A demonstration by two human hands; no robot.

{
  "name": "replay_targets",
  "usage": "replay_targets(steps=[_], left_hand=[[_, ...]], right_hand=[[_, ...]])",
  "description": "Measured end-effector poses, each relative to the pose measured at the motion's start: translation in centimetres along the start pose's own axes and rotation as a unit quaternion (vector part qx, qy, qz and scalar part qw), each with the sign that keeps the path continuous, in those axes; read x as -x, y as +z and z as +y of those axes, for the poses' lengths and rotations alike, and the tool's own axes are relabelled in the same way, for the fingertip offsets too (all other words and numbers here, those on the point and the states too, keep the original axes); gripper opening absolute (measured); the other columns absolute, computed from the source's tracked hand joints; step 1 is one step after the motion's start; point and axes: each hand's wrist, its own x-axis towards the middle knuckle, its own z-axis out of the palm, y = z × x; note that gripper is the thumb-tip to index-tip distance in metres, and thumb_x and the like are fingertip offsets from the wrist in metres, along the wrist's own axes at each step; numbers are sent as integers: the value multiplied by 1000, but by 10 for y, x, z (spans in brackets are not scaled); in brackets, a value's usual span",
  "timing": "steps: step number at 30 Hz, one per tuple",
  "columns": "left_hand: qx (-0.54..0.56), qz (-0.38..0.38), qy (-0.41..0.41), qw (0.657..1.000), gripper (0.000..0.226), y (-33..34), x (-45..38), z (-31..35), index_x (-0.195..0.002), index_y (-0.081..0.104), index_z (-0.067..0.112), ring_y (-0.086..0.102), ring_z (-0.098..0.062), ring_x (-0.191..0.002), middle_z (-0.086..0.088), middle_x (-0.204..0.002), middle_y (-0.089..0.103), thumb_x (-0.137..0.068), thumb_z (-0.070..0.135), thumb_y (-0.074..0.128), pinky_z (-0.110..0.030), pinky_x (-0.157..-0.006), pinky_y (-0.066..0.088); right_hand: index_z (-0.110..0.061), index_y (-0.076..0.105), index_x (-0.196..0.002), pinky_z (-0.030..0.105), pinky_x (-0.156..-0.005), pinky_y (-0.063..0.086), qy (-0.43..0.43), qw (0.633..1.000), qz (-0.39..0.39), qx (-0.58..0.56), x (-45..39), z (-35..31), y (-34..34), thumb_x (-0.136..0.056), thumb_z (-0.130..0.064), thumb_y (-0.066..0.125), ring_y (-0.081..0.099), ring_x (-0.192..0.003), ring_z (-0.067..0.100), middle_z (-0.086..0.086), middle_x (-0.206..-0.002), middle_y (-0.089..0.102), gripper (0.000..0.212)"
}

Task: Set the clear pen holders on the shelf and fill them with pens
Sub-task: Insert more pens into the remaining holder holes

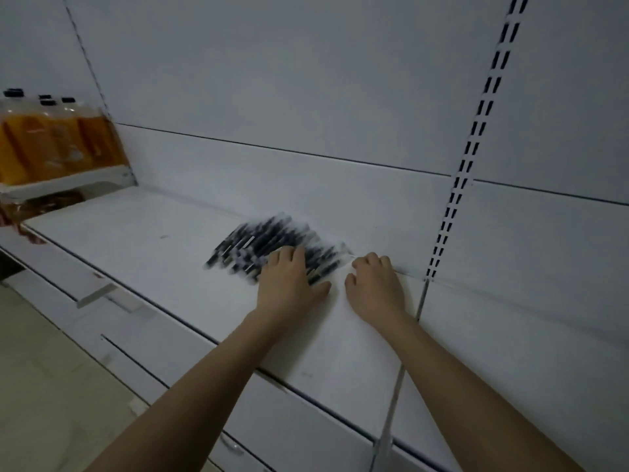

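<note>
A pile of several black pens [269, 245] lies flat on the white shelf [143, 233], close to the back panel. My left hand [289, 281] rests on the right end of the pile with its fingers laid over the pens. My right hand [372, 284] sits just right of the pile, fingers bent down onto the shelf near the back edge; whether it holds a pen is hidden. The pens are blurred. No clear pen holder shows in the head view.
Orange bottles [58, 141] with black caps stand on a higher shelf at the far left. A slotted upright [473, 137] runs down the back panel to the right of my hands. Lower white shelves and a pale floor [41, 386] lie below left.
</note>
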Motion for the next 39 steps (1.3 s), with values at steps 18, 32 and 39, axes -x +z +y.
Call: replay_targets(steps=[18,32,39], left_hand=[[1,-129,61,990,21,2,-50,23,-94,44,10,59,-31,-95,-13,-109,61,-92,24,59,-30,-68,36],[464,-123,211,852,20,-17,-44,19,-109,43,9,56,-9,-62,5,-85,58,-96,9,58,-32,-61,51],[586,-101,222,773,49,-11,-38,6,-129,44,26,65,-9,-102,2,-112,62,-93,1,64,-31,-85,56]], right_hand=[[-8,67,-116,34,-98,37,45,992,13,-117,-6,7,7,-100,-12,44,40,-108,22,5,-118,58,28],[-28,35,-138,35,-88,58,109,784,165,-589,-23,-55,-66,-87,-20,74,72,-93,14,1,-109,72,64],[-27,51,-125,20,-83,55,-12,870,214,-444,-27,-89,-70,-86,-3,73,69,-99,11,-2,-116,64,51]])
